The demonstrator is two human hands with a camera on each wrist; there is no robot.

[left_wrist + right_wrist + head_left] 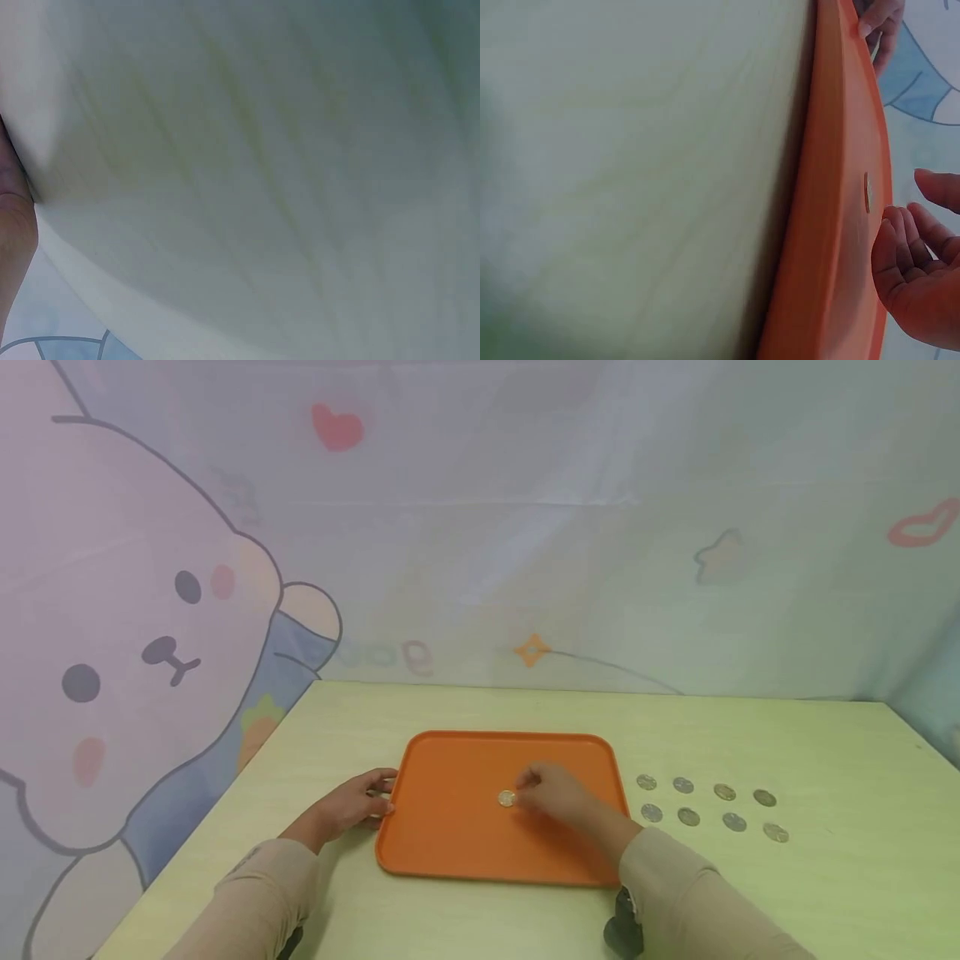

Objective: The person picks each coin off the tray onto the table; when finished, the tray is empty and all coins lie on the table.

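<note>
An orange tray (450, 852) lies on the table with one round silvery coin (507, 798) near its middle. Just right of that coin, my right hand (555, 793) hovers over the tray. In the right wrist view its fingers are loosely bent and the thumb is apart, with nothing between them; the coin (868, 193) lies a little beyond the fingertips. My left hand (356, 806) holds the tray's left edge, thumb at the rim. Only part of the left hand (15, 217) shows at the side of the left wrist view.
Right of the tray, several coins (688, 817) lie spaced out in two rows on the pale yellow-green table (847, 760). A printed cloth (480, 527) with a cartoon bear hangs behind and to the left. Something dark sits under the right sleeve (697, 893).
</note>
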